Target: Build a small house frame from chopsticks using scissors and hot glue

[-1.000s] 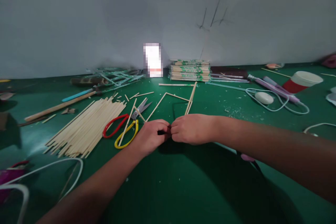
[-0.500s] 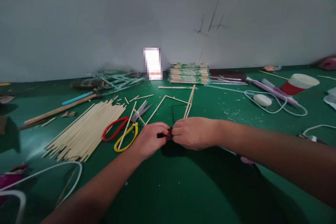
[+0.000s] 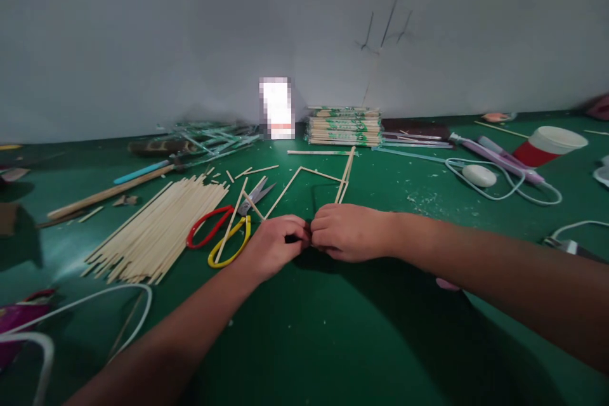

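Note:
A frame of thin bamboo sticks [image 3: 282, 194], bent at its corners, lies in front of me. Its ends run in under both hands. My left hand [image 3: 278, 242] is closed at the near left side, thumb and forefinger pinched. Against its fingertips, my right hand [image 3: 349, 233] is curled shut over the near right side, where sticks stand up behind the knuckles. The point between the fingertips is in shadow, so the joint there is hidden. Just left of my left hand rest scissors [image 3: 229, 240] with one red and one yellow handle, a few sticks lying across them.
A pile of loose bamboo sticks [image 3: 157, 231] spreads at the left. Wrapped stick bundles [image 3: 345, 127] stand by the wall, right of a bright blurred screen [image 3: 276, 108]. At the right are a pink tool with a cord [image 3: 499, 160] and a red-and-white cup [image 3: 549, 144].
The whole view has shifted slightly, so things appear a little higher. Both hands keep the same closed hold with fingertips together; the stick frame has not visibly changed.

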